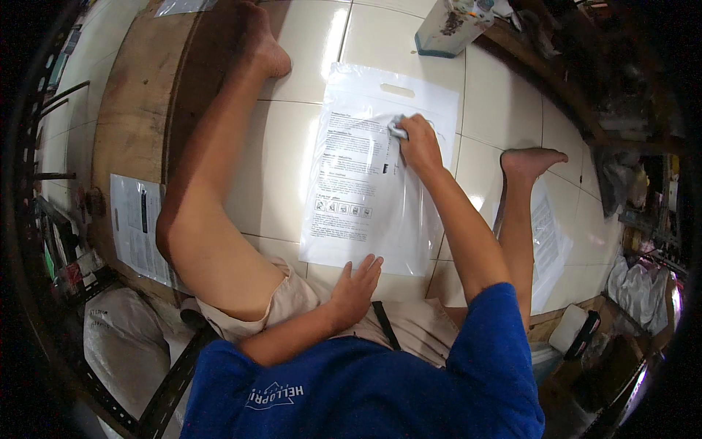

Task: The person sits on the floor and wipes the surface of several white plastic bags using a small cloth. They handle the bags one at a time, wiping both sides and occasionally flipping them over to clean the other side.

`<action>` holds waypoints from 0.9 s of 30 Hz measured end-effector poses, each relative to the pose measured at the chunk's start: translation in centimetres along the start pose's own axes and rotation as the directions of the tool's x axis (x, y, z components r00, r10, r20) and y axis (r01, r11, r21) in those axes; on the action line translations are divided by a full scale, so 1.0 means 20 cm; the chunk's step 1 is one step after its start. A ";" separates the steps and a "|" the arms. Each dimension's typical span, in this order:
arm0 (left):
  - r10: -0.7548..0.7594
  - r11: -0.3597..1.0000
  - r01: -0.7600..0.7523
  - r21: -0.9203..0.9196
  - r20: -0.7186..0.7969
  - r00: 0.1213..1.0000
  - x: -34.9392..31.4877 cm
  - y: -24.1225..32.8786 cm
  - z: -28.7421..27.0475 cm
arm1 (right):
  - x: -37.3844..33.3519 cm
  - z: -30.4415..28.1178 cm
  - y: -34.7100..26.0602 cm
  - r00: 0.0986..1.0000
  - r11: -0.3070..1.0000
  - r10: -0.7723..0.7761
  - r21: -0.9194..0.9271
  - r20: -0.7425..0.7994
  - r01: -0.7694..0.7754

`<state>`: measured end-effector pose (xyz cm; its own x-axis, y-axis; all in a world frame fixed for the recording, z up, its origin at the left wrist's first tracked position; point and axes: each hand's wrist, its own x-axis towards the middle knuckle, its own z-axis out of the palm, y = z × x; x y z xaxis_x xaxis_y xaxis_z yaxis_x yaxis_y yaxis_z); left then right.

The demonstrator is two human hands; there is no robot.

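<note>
A white plastic bag (pixel 351 252) with a punched handle slot at its far end lies flat on the tiled floor between my legs. Rows of dark print and a line of small pictograms run down its left half. My right hand (pixel 422 145) is closed on a small wadded grey cloth (pixel 397 127), pressed to the upper right part of the bag beside the print. Over my lap, at the bag's near edge, my left hand (pixel 355 294) has its fingers stretched out and holds nothing. Whether its fingertips touch the bag I cannot tell.
A wooden bench (pixel 139 95) stands along my left side, with another printed plastic bag (pixel 139 227) on it. More printed sheeting (pixel 548 234) lies beyond my right leg. At the far right stands a smudged, pale container (pixel 450 33). Cluttered shelving lines both sides.
</note>
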<state>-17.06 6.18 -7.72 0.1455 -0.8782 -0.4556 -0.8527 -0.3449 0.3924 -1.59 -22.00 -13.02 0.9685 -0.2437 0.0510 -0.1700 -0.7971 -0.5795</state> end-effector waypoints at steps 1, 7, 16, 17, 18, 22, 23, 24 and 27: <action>0.000 1.000 0.000 -0.001 0.001 1.000 0.00 -0.01 -0.01 | -0.09 0.01 0.02 0.998 0.998 -0.059 0.010 0.005 0.059; -0.030 0.999 0.030 0.032 -0.002 1.000 0.00 0.01 0.05 | -0.81 0.08 -0.17 0.943 0.989 -0.112 0.127 0.313 0.076; -0.032 0.999 0.035 -0.029 0.072 0.997 0.02 0.01 0.01 | 0.03 -0.03 0.08 0.999 0.998 0.009 -0.059 -0.050 -0.012; -0.042 0.999 0.044 -0.025 0.072 0.997 0.01 0.00 0.02 | 0.03 -0.01 0.07 1.000 1.000 -0.010 -0.010 -0.026 0.010; -0.045 0.998 0.049 -0.042 0.088 0.995 0.01 0.00 0.01 | -0.04 0.01 0.06 1.000 0.999 -0.020 0.039 0.002 0.020; -0.042 0.995 0.047 -0.087 0.063 0.997 0.00 0.00 0.01 | -0.59 0.14 -0.13 0.974 0.948 -0.059 0.319 0.221 -0.015; -0.035 0.996 0.038 -0.086 0.028 0.999 0.00 0.00 0.01 | -0.72 0.14 -0.25 0.850 0.842 0.282 0.310 0.445 -0.441; -0.040 0.996 0.042 -0.084 0.030 0.999 0.00 0.00 0.02 | -0.75 0.10 -0.25 0.916 0.977 -0.212 0.101 0.341 0.188; -0.035 0.994 0.040 -0.097 0.052 0.998 -0.02 0.02 0.04 | -0.54 0.13 -0.23 0.987 0.996 -0.085 0.039 0.135 0.081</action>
<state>-17.90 6.61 -7.93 0.1490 -0.8474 -0.5097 -0.7935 -0.4100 0.4497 -10.76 -14.25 -12.91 0.9951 -0.0983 -0.0096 -0.0840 -0.7918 -0.6049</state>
